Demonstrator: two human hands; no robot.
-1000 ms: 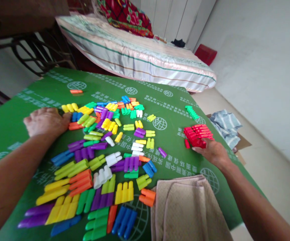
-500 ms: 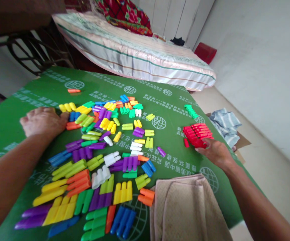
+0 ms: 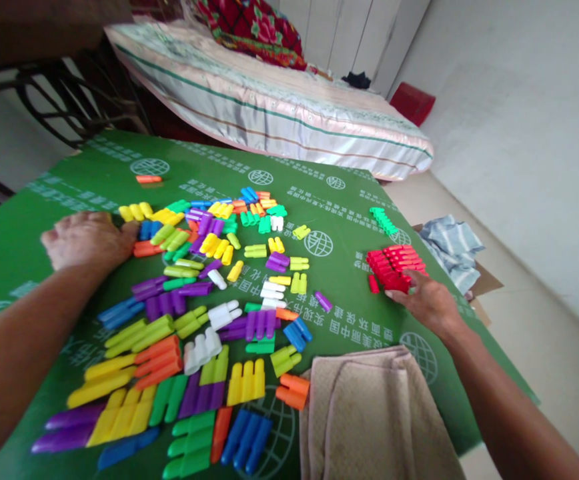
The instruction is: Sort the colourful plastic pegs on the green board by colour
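Observation:
My left hand (image 3: 87, 241) rests on the green table at the left side of a heap of plastic bullet-shaped building blocks. Its fingers lie loosely spread, and the thumb tip is beside an orange block (image 3: 147, 249). On the right, my right hand (image 3: 422, 300) has thumb and fingers around the near edge of a group of red building blocks (image 3: 394, 261), gripping a red piece there. The fingers partly hide that piece. One small red block (image 3: 373, 284) lies just left of the group. A row of green blocks (image 3: 383, 221) lies behind it.
Blocks of several colours, such as a yellow one (image 3: 246, 382), spread over the table's left and middle. A folded beige cloth (image 3: 369, 413) lies at the near edge. A bed (image 3: 289, 127) stands behind the table (image 3: 329, 347). Striped fabric (image 3: 449, 243) is beyond the right edge.
My right thumb and fingers have spread slightly farther apart at the red blocks. My left hand stays in place, and the other blocks lie as before.

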